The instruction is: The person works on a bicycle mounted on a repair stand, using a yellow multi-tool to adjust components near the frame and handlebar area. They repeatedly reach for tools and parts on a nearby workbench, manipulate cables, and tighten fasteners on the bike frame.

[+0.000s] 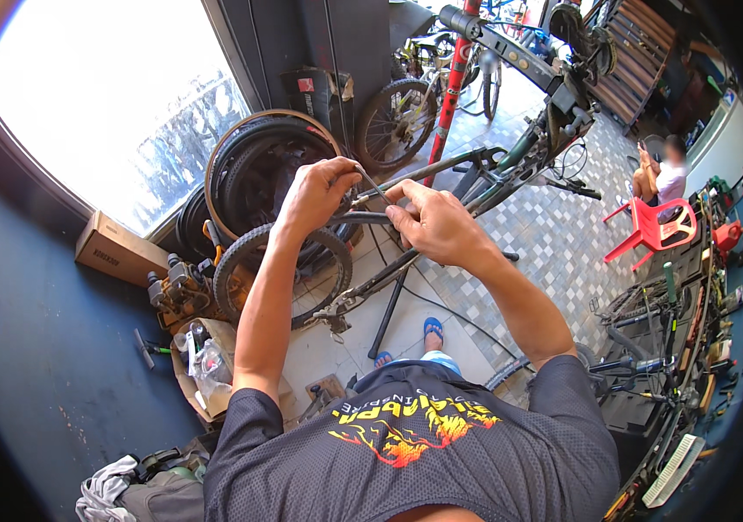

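Observation:
My left hand (319, 193) is closed in a pinch on one end of a thin grey cable-like length (372, 184). The other end runs into the closed fingers of my right hand (438, 223), so the piece slants between the two hands. Whether it is bare cable or housing is too small to tell. Both hands are raised over a dark bicycle frame (376, 280), which hangs without wheels from the clamp of a repair stand (511, 56). The frame's tubes pass just below and behind my fingers.
Stacked tyres and wheels (254, 165) lean under the window at left, beside a cardboard box (119, 248). The stand's red post (453, 96) rises beyond my hands. A red plastic chair (654, 228) and a seated person are at right, near a tool-covered bench (689, 304).

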The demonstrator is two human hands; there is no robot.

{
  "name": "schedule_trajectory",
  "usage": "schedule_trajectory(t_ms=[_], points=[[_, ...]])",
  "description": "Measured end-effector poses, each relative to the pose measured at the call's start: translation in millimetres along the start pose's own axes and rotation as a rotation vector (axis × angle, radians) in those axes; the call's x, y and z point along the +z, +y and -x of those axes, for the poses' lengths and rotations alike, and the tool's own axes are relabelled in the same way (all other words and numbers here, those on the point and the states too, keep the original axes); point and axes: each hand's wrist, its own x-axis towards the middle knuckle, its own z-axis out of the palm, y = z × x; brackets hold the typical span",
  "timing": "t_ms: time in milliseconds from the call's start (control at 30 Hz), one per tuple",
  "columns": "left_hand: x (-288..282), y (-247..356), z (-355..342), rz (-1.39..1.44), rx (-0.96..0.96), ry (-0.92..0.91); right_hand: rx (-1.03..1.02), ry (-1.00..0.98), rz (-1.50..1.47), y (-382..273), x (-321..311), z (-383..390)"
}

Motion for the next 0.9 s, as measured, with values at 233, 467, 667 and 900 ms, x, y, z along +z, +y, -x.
schedule_trajectory(t_ms=[233, 467, 667, 900], points=[[-2.7, 1.9, 2.7, 0.019, -0.065, -0.022, 0.114, -0.106, -0.221, -6.6, 3.1, -2.6], [-4.3, 4.3, 0.4, 0.075, -0.053, -0.049, 0.163, -0.401, -0.721, -16.6, 26.4, 11.0], [-7.1, 2.4, 0.7, 0.073, -0.052, -0.119, 0.147, -0.513, -1.001, -15.6, 69.0, 19.0], [-8.5, 0.8, -3.9, 0.034, -0.099, -0.218, 0.199, -0.470, -1.660, -30.9, 121.5, 13.8]])
